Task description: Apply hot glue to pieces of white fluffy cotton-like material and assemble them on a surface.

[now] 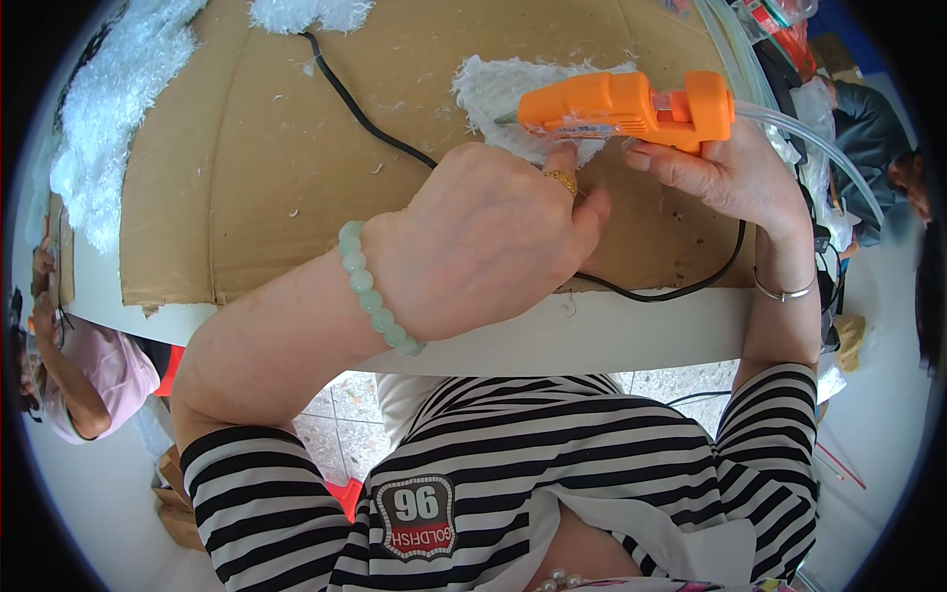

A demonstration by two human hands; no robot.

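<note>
My right hand [738, 182] is wrapped round an orange glue gun [590, 107], its thumb below the body and its other fingers mostly hidden. The gun lies level with its nozzle to the left. A clear, flexible glue stick [824, 143] curves out of its back. Beneath the nozzle is a piece of shaggy white fabric [485, 87] on a brown cardboard sheet [266, 168]. My left hand [493, 242] is curled, back upward, with a ringed finger reaching onto the fabric under the gun. Its remaining fingertips are hidden, so whatever they grip does not show.
Fluffy white material [123, 118] lies along the left of the cardboard, with another tuft [311, 14] at the far edge. A black cord [360, 111] crosses beneath my left hand. Plastic bags and tubing crowd the right side. Other people [99, 380] sit at both sides.
</note>
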